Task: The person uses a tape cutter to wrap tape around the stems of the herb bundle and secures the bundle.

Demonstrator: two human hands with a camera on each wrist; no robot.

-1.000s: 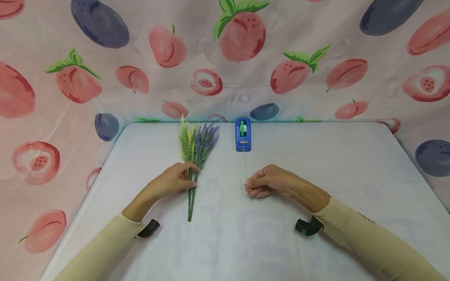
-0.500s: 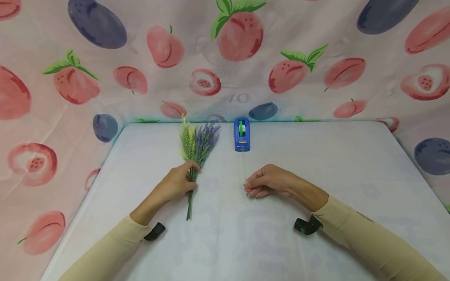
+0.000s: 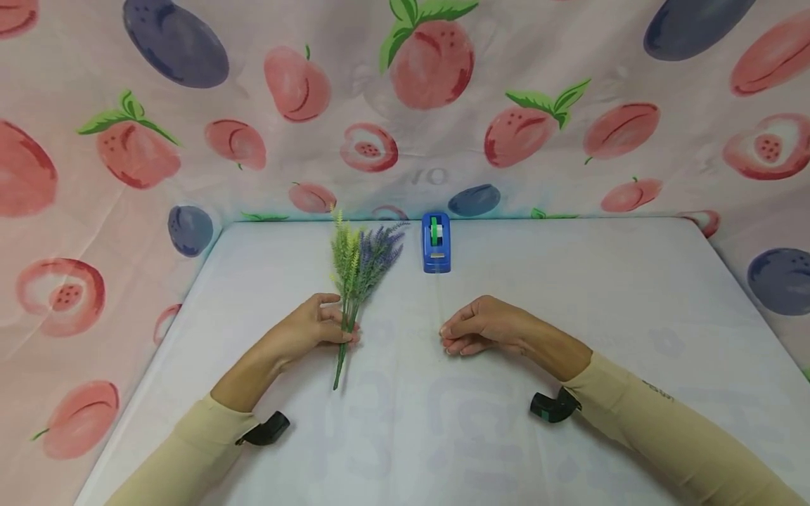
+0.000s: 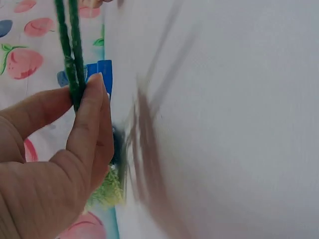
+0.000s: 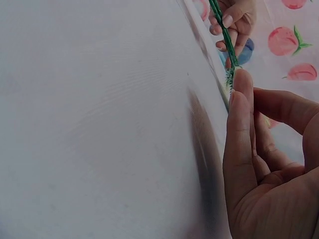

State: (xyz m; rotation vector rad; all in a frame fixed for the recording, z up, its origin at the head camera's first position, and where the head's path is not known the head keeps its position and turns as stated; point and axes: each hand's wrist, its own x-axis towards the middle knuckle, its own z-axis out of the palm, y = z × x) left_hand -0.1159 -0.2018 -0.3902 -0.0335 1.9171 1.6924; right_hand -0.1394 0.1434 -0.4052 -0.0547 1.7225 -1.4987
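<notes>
My left hand [image 3: 310, 327] pinches a bunch of artificial lavender [image 3: 363, 270] by its green stems. The yellow-green and purple heads point away from me, and the stem ends hang toward me. In the left wrist view, thumb and fingers close on the stems [image 4: 72, 59]. At the back of the table stands a blue tape dispenser [image 3: 436, 256] with a green-cored roll. A faint clear strip of tape [image 3: 439, 299] runs from it toward my right hand [image 3: 484, 327], whose thumb and fingertips pinch its near end; the tape is hardly visible there.
A white-covered table [image 3: 601, 295] lies under both hands. Behind it and at the left hangs a fruit-print cloth [image 3: 443, 140]. Black wrist cameras sit under both sleeves.
The left fingers have shifted on the stems, with the upper finger coming off the front. The bunch has moved slightly right and tilted. The right hand has stayed in place.
</notes>
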